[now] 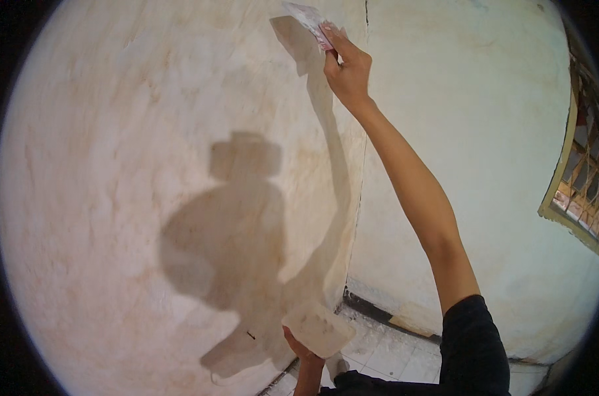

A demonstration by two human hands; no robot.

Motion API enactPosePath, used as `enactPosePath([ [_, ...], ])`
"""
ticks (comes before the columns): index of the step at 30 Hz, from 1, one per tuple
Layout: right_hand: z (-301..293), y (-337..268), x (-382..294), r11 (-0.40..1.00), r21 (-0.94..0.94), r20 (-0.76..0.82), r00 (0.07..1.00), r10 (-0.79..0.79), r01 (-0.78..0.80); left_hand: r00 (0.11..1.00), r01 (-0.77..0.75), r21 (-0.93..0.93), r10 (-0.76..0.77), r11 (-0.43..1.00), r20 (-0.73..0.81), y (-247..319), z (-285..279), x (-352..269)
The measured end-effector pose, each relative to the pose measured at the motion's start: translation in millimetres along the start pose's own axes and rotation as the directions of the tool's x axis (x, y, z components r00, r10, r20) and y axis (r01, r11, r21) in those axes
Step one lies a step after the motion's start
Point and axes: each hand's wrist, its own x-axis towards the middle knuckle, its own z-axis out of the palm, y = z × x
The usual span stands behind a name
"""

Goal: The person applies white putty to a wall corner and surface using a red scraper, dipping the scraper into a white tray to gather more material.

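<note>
My right hand [346, 67] is raised high at the top, gripping the near end of a flat, thin scraper or card-like sheet [304, 19] smeared with white stuff. The sheet is close to the patchy, pale plastered wall [106, 198]; whether its edge touches the wall I cannot tell. Low in the view, my left hand [304, 349] holds a rectangular, whitish plastic container [319, 330] from its left and lower side. What the container holds cannot be made out clearly.
A second wall [443, 148] meets the first at a cracked corner behind my right arm. At the far right is a window frame [564, 163] with a metal grille. White-speckled floor tiles [388, 354] and a dark baseboard [373, 308] lie below. My shadow falls on the left wall.
</note>
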Motion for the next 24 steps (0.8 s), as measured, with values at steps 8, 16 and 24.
enactPosePath([
  [8, 29, -44, -46, 0.942, 0.083, 0.297, 0.911, 0.288, -0.325, 0.999, -0.012, -0.042, 0.014, 0.999, 0.049, 1, -11, 7],
  [16, 0, -13, -23, 0.954, -0.049, -0.022, 0.955, 0.295, -0.296, 0.999, 0.001, 0.068, 0.002, 0.998, -0.038, -1, -10, -1],
  [24, 33, -68, 17, 0.927, -0.368, 0.348, 0.913, 0.21, -0.073, 0.998, -0.06, 0.019, 0.061, 0.998, -0.017, 10, -37, 3],
])
